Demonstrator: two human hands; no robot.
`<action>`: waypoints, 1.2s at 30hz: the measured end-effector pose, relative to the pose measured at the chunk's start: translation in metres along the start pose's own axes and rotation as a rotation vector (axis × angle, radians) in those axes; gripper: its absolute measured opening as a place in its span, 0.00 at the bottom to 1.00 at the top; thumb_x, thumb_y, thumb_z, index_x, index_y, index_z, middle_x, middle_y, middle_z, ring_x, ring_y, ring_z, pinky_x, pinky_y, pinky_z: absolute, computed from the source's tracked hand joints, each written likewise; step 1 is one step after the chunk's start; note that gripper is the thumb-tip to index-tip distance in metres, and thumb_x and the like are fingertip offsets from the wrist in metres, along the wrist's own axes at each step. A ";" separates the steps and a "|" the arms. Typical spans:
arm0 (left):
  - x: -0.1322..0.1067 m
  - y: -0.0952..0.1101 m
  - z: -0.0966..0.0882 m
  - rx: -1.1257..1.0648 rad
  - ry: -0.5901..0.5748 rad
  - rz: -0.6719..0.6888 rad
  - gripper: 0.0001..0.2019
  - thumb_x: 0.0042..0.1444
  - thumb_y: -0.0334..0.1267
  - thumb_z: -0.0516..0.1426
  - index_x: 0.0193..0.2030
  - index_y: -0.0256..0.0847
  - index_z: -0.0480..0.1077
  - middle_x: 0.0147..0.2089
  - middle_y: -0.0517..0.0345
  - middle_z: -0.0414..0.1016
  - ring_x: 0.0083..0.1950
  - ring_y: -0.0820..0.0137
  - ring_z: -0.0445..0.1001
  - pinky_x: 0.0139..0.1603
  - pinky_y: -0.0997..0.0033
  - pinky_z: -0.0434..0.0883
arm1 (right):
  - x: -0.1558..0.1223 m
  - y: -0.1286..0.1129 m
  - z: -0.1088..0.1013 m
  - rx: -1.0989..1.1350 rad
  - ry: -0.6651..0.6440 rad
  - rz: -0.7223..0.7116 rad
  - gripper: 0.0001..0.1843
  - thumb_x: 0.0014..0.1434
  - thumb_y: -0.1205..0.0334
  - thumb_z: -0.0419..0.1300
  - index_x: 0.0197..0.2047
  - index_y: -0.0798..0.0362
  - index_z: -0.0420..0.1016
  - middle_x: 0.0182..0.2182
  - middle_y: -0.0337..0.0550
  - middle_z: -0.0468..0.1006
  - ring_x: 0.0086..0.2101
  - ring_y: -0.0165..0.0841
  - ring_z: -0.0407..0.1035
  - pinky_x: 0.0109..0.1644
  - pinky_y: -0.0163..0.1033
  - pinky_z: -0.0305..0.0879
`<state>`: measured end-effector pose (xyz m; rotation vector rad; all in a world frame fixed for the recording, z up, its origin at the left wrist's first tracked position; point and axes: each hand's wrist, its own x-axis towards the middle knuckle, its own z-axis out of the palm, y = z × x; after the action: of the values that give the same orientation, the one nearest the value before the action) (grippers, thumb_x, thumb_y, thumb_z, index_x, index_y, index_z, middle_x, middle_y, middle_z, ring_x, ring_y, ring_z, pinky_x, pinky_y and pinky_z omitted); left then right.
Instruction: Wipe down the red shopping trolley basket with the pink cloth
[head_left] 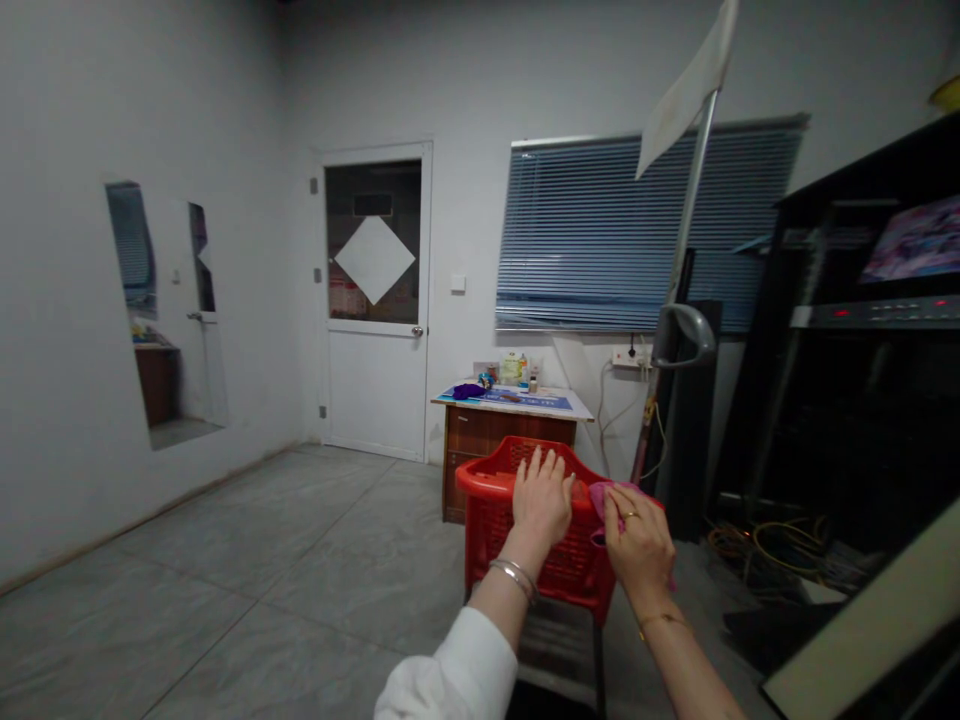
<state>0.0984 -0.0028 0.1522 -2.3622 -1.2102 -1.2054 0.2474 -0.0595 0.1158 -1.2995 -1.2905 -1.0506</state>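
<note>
A red plastic piece [491, 482] with slotted sides stands in front of me on thin dark legs; whether it is a chair or a basket on a stand, I cannot tell. My left hand [543, 495] reaches over its middle with palm down and fingers spread, holding nothing visible. To the right, my right hand [640, 530] pinches a pink cloth [600, 494] between thumb and fingers at the red rim. Part of the cloth hangs below the fingers, and the hand hides the rest.
Behind stands a brown cabinet [480, 428] with bottles and a purple cloth [469, 391] on top. A metal pole [694, 190] leans at right beside a dark rack [847, 420]. Loose cables [780, 545] lie on the floor. A white door [376, 390] is at the back.
</note>
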 end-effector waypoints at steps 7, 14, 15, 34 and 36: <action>-0.008 -0.001 -0.002 0.003 0.011 -0.004 0.17 0.69 0.40 0.46 0.56 0.43 0.72 0.58 0.54 0.75 0.60 0.60 0.70 0.60 0.51 0.65 | 0.004 -0.039 0.004 -0.018 -0.042 0.036 0.13 0.64 0.60 0.54 0.43 0.54 0.79 0.41 0.46 0.80 0.43 0.35 0.69 0.53 0.43 0.64; -0.011 -0.022 -0.015 0.003 -0.002 0.064 0.16 0.69 0.38 0.46 0.56 0.45 0.72 0.58 0.56 0.75 0.60 0.62 0.71 0.60 0.54 0.65 | 0.003 -0.014 -0.010 0.042 -0.066 -0.023 0.13 0.63 0.59 0.56 0.46 0.53 0.78 0.44 0.45 0.80 0.45 0.33 0.70 0.54 0.40 0.63; -0.011 -0.023 -0.016 -0.001 -0.002 0.071 0.16 0.68 0.37 0.46 0.56 0.45 0.72 0.58 0.56 0.75 0.59 0.62 0.71 0.59 0.54 0.65 | 0.002 -0.004 -0.014 0.036 -0.049 0.009 0.14 0.63 0.59 0.55 0.45 0.53 0.79 0.43 0.45 0.80 0.44 0.33 0.70 0.53 0.40 0.64; -0.017 -0.024 -0.025 -0.028 0.001 0.046 0.17 0.69 0.37 0.46 0.55 0.45 0.72 0.57 0.56 0.75 0.59 0.64 0.71 0.59 0.55 0.65 | 0.002 -0.005 -0.013 0.061 -0.009 0.086 0.14 0.63 0.56 0.56 0.46 0.52 0.79 0.43 0.45 0.79 0.44 0.34 0.69 0.52 0.39 0.63; -0.018 -0.021 -0.021 -0.042 0.019 0.036 0.17 0.69 0.38 0.46 0.55 0.45 0.72 0.57 0.56 0.75 0.59 0.63 0.71 0.59 0.55 0.65 | 0.004 0.005 -0.012 0.024 0.022 0.222 0.17 0.64 0.54 0.53 0.44 0.53 0.79 0.42 0.47 0.79 0.41 0.34 0.69 0.48 0.39 0.63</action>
<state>0.0646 -0.0110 0.1487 -2.3864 -1.1429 -1.2513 0.2534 -0.0706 0.1215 -1.3739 -1.1101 -0.8879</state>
